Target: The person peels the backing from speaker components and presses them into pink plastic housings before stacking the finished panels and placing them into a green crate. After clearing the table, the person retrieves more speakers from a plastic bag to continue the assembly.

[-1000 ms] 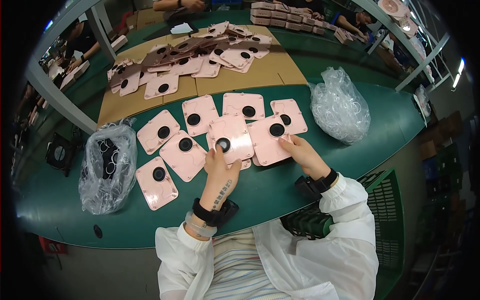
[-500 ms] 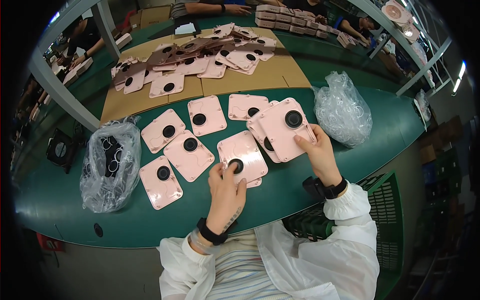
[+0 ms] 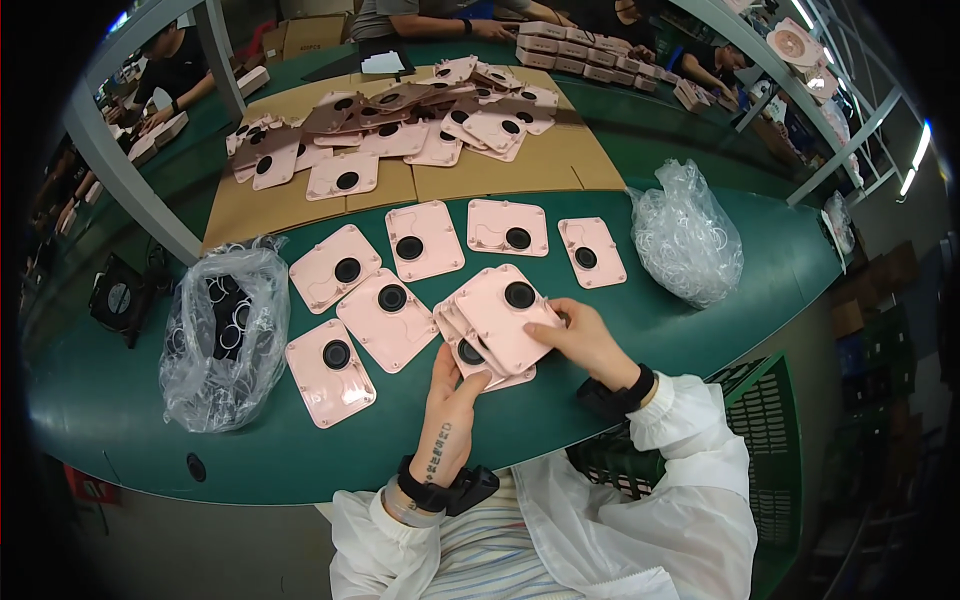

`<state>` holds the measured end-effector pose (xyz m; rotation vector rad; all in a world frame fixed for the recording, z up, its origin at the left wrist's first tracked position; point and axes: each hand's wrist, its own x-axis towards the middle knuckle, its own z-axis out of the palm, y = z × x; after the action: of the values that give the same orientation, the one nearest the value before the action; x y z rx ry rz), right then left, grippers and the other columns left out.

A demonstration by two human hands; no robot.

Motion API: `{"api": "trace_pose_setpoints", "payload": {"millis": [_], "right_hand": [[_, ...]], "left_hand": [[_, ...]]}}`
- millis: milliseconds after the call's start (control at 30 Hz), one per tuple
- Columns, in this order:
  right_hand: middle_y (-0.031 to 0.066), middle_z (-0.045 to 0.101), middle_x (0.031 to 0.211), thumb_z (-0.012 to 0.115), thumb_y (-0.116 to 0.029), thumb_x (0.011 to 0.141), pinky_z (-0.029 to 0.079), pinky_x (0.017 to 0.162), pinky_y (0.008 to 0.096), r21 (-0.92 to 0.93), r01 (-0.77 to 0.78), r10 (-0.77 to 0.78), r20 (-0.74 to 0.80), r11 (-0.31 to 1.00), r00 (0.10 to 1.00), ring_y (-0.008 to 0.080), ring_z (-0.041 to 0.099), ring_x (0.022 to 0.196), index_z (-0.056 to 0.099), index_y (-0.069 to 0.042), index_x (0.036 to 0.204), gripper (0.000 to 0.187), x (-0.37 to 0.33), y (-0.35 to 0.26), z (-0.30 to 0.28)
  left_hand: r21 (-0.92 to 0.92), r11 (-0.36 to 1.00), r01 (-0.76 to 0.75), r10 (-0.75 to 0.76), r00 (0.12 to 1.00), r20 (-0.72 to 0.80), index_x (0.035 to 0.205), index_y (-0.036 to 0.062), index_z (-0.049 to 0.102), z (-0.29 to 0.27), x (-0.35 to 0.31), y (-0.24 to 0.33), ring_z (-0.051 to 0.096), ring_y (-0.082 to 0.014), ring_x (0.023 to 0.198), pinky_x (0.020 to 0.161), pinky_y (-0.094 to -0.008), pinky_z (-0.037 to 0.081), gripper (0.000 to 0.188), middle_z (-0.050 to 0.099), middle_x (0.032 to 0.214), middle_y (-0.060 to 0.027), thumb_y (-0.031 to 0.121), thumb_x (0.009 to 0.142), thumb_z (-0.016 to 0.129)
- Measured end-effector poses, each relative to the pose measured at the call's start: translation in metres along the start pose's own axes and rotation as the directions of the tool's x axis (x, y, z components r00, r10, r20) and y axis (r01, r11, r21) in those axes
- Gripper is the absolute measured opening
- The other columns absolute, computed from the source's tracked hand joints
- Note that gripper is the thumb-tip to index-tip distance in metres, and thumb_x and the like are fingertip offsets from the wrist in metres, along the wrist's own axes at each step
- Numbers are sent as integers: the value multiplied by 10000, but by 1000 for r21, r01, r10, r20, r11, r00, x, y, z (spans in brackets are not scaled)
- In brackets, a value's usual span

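Pink plastic covers, each with a black round part, lie on the green table. My right hand [image 3: 588, 345] pinches the right edge of a few stacked pink covers [image 3: 495, 325], thumb on top. These rest over, or just above, another pink cover [image 3: 508, 381] that shows beneath them near the table's front. My left hand [image 3: 455, 400] is closed on the near left edge of that lower cover, its thumb over the top. One single cover [image 3: 590, 252] lies beyond my right hand. More covers [image 3: 386, 322] are spread to the left and far side.
A clear bag with black parts and rings [image 3: 222, 340] stands at left, another clear bag of rings [image 3: 686, 235] at right. A heap of pink covers [image 3: 400, 120] sits on cardboard [image 3: 500, 180] beyond. A green crate [image 3: 770, 450] is below the edge. Co-workers sit across.
My right hand has brought its covers left and down over the cover at my left hand. A single cover now shows at the right, where the raised covers were.
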<state>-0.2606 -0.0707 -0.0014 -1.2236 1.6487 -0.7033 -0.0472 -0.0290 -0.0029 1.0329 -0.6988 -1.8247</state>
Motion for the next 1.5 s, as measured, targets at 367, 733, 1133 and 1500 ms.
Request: {"api": "trace_pose_setpoints", "payload": {"millis": [367, 733, 1133, 1500], "right_hand": [[123, 604, 1095, 744, -117, 777, 523, 795, 300, 422, -44, -30, 167, 906, 986, 177, 617, 957, 420, 67, 1252, 604, 11, -21, 20], [72, 600, 1049, 660, -242, 872, 513, 801, 376, 736, 204, -124, -162, 646, 979, 165, 574, 977, 530, -16, 1148, 381, 257, -147, -61], [263, 621, 1046, 813, -447, 596, 479, 853, 360, -779, -168, -178, -339, 605, 924, 355, 608, 997, 543, 106, 1160, 835, 124, -13, -124], [172, 655, 995, 834, -334, 605, 489, 795, 301, -574, 172, -152, 83, 800, 985, 231, 628, 907, 587, 60, 1090, 672, 105, -12, -151]], "left_hand": [[-183, 982, 49, -27, 993, 119, 1427, -5, 277, -23, -5, 20, 436, -172, 1184, 988, -336, 327, 596, 400, 1395, -105, 125, 897, 517], [-9, 1000, 22, -20, 988, 151, 1160, -20, 546, -31, -24, 39, 599, -152, 941, 833, -265, 438, 281, 640, 1073, -133, 139, 941, 472], [104, 994, -30, -5, 947, 322, 1104, -20, 577, -32, -12, 35, 600, -131, 918, 813, -246, 457, 219, 648, 1044, -99, 103, 936, 508], [632, 743, -219, 86, 968, 235, 1137, -23, 560, -11, -2, 44, 603, -126, 909, 769, -243, 483, 283, 639, 1017, -75, 122, 896, 590]]}}
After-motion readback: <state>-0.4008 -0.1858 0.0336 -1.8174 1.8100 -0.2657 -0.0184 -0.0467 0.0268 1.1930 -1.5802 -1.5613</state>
